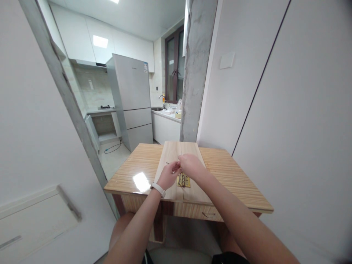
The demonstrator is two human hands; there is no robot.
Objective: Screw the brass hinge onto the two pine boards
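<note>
Two pale wooden boards (176,154) lie side by side on a small striped wooden table (228,176). A brass hinge (183,180) sits across their joint near the front. My left hand (170,175), with a white band on the wrist, and my right hand (191,165) meet just above the hinge. Both have their fingers pinched together on something small that I cannot make out. A thin dark object (167,163), perhaps a screw, lies on the left board beside my left hand.
The table stands against a white wall (288,110) and a bare concrete pillar (196,73). Behind it, a kitchen holds a grey fridge (132,99), a counter with a sink (165,112) and white cabinets. A white door (35,146) stands at the left.
</note>
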